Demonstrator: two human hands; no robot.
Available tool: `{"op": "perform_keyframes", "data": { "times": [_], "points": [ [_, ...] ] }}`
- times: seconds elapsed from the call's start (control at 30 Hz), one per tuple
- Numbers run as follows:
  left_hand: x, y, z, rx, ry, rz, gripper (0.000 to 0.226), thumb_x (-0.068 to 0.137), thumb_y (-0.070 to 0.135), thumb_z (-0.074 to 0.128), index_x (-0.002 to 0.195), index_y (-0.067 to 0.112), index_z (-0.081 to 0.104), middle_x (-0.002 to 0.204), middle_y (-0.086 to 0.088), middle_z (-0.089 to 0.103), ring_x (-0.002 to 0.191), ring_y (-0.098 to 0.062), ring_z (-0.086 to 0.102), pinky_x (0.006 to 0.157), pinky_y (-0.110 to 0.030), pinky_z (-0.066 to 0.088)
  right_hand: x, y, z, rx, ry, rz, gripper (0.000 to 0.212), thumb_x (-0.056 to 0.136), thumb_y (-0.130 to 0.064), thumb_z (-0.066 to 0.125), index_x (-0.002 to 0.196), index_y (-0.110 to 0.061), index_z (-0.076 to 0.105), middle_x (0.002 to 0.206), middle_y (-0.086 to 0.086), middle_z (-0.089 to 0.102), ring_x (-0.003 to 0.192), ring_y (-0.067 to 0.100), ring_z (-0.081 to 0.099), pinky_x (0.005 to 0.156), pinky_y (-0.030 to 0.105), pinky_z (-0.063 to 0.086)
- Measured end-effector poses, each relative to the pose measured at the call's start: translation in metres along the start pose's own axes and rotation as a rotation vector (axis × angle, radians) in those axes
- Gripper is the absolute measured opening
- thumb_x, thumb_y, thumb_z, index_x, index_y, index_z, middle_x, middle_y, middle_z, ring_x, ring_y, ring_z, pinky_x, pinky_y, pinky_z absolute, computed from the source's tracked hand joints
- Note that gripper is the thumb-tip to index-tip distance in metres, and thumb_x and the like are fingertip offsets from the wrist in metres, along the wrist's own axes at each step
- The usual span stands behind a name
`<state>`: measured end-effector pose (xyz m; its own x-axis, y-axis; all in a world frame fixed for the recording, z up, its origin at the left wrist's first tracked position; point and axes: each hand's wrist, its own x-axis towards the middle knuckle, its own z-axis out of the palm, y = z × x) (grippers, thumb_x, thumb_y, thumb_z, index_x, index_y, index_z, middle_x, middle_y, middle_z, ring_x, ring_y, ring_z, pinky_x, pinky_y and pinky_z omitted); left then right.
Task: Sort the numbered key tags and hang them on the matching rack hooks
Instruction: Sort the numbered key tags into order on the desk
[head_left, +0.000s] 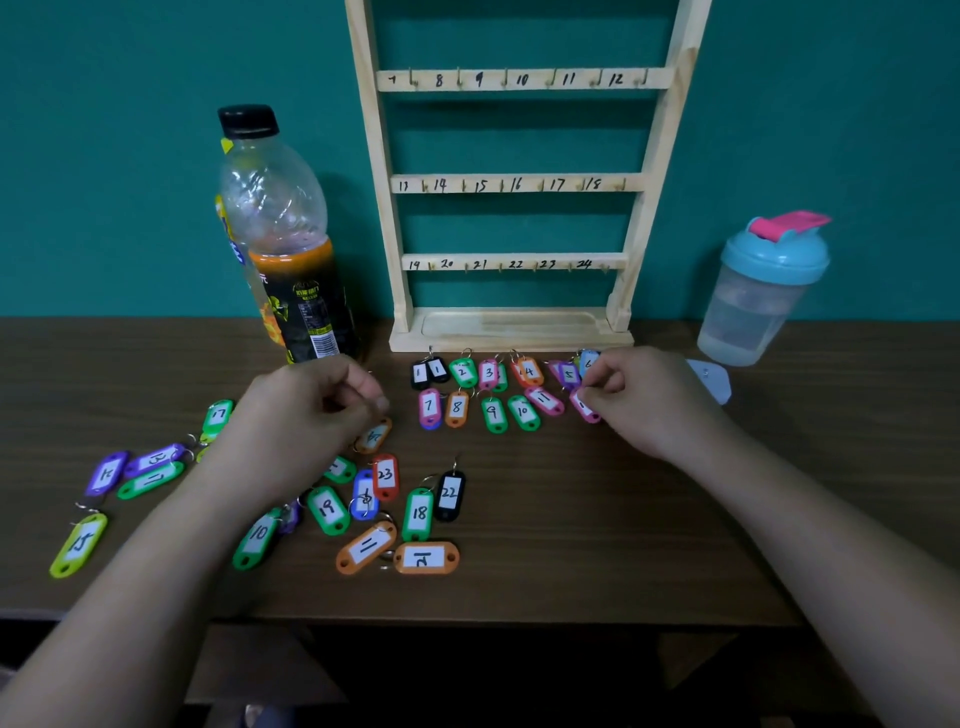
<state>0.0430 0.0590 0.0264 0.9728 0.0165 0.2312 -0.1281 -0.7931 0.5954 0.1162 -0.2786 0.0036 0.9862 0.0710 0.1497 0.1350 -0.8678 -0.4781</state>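
I am looking down on a dark wooden table (571, 545) that is running up to a teal wall. The wooden rack (511, 335) is standing upright in the middle of its far edge, its three visible rails showing handwritten numbers from 7 to 24 beside small hooks. A plastic bottle (291, 244) with a black cap is standing just left of the rack, and a shaker cup (758, 296) with a blue lid is standing well to its right. My left hand (306, 410) is hovering over the left half of the table with its fingers curled in toward the thumb — whether it is holding anything I cannot tell. My right hand (649, 400) is reaching in near the rack's right corner, thumb and forefinger pinching the far end of a pink tag (586, 410). That tag is resting on the table at the right end of the sorted tags (488, 374). Those are lying in two neat rows just in front of the rack's base, reading 1 to 6 in the far row and 7 to 11 in the near one. The unsorted tags (384, 475) are lying scattered on the near left of the table, around and under my left hand — an orange tag (373, 436) is sitting just beneath its fingertips.
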Motion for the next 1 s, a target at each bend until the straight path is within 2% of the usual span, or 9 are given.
{"op": "perform_keyframes", "data": {
  "times": [0.13, 0.27, 0.33, 0.43, 0.5, 0.6, 0.77, 0.9, 1.0],
  "points": [
    [-0.002, -0.005, -0.003, 0.024, -0.049, -0.009, 0.012, 0.094, 0.027, 0.076, 0.088, 0.037, 0.074, 0.084, 0.028, 0.072, 0.086, 0.008, 0.065, 0.071, -0.02, 0.047, -0.005, -0.007, 0.0, -0.043, 0.035, -0.042, 0.007, 0.097, -0.039, 0.073, 0.099, -0.033, 0.075, 0.091, -0.009, 0.074, 0.081, 0.006, 0.066, 0.072, 0.039, 0.061],
    [-0.005, -0.01, -0.007, 0.037, -0.116, -0.001, 0.01, 0.09, 0.031, 0.08, 0.086, 0.038, 0.074, 0.086, 0.025, 0.075, 0.085, 0.003, 0.068, 0.078, -0.026, 0.053, -0.015, -0.025, 0.0, -0.006, 0.014, -0.137, 0.007, 0.1, -0.037, 0.07, 0.101, -0.033, 0.076, 0.083, -0.015, 0.066, 0.075, 0.001, 0.061, 0.061, 0.026, 0.046],
    [-0.008, -0.011, -0.008, 0.042, -0.135, 0.007, 0.007, 0.088, 0.035, 0.081, 0.087, 0.038, 0.074, 0.087, 0.025, 0.074, 0.085, 0.003, 0.068, 0.076, -0.023, 0.051, -0.022, -0.037, 0.002, 0.039, -0.001, -0.204, 0.006, 0.1, -0.035, 0.071, 0.101, -0.033, 0.076, 0.08, -0.019, 0.063, 0.075, -0.003, 0.06, 0.06, 0.018, 0.039],
    [-0.011, -0.014, -0.011, 0.085, -0.168, 0.009, 0.011, 0.085, 0.036, 0.085, 0.088, 0.038, 0.074, 0.087, 0.028, 0.072, 0.086, 0.006, 0.064, 0.072, -0.017, 0.045, -0.034, -0.055, 0.007, 0.108, -0.056, -0.315, 0.005, 0.099, -0.034, 0.071, 0.096, -0.035, 0.075, 0.074, -0.014, 0.064, 0.071, 0.0, 0.062, 0.06, 0.02, 0.042],
    [-0.014, -0.015, -0.012, 0.079, -0.214, 0.006, 0.016, 0.082, 0.038, 0.088, 0.089, 0.04, 0.074, 0.088, 0.026, 0.073, 0.082, 0.003, 0.065, 0.071, -0.022, 0.046, -0.041, -0.065, 0.011, 0.147, -0.105, -0.381, 0.003, 0.097, -0.035, 0.072, 0.096, -0.035, 0.075, 0.076, -0.011, 0.065, 0.072, 0.004, 0.061, 0.062, 0.024, 0.045],
    [-0.02, -0.016, -0.015, 0.086, -0.283, -0.001, 0.022, 0.079, 0.045, 0.089, 0.091, 0.042, 0.071, 0.091, 0.026, 0.073, 0.077, -0.003, 0.066, 0.068, -0.027, 0.052, -0.051, -0.078, 0.016, 0.176, -0.206, -0.464, 0.007, 0.095, -0.037, 0.076, 0.102, -0.036, 0.075, 0.082, -0.012, 0.063, 0.078, 0.005, 0.059, 0.064, 0.019, 0.043],
    [-0.023, -0.027, -0.017, 0.106, -0.275, -0.011, 0.027, 0.077, 0.046, 0.091, 0.091, 0.042, 0.068, 0.092, 0.022, 0.068, 0.081, 0.001, 0.062, 0.07, -0.022, 0.048, -0.063, -0.091, 0.022, 0.169, -0.392, -0.531, 0.025, 0.089, -0.048, 0.081, 0.111, -0.039, 0.073, 0.092, -0.014, 0.063, 0.089, 0.003, 0.058, 0.07, 0.018, 0.046],
    [-0.025, -0.032, -0.02, 0.129, -0.276, -0.009, 0.026, 0.081, 0.035, 0.089, 0.092, 0.04, 0.067, 0.093, 0.018, 0.068, 0.083, 0.0, 0.062, 0.071, -0.022, 0.047, -0.065, -0.092, 0.027, 0.154, -0.411, -0.554, 0.028, 0.088, -0.047, 0.082, 0.113, -0.04, 0.071, 0.095, -0.016, 0.063, 0.092, 0.005, 0.058, 0.071, 0.018, 0.044],
    [-0.026, -0.034, -0.022, 0.132, -0.26, 0.007, 0.021, 0.085, 0.031, 0.086, 0.091, 0.041, 0.068, 0.091, 0.018, 0.069, 0.081, 0.001, 0.061, 0.068, -0.019, 0.043, -0.063, -0.089, 0.027, 0.146, -0.374, -0.549, 0.026, 0.09, -0.042, 0.082, 0.113, -0.039, 0.072, 0.095, -0.017, 0.062, 0.094, 0.002, 0.058, 0.072, 0.012, 0.041]
  ]
}}
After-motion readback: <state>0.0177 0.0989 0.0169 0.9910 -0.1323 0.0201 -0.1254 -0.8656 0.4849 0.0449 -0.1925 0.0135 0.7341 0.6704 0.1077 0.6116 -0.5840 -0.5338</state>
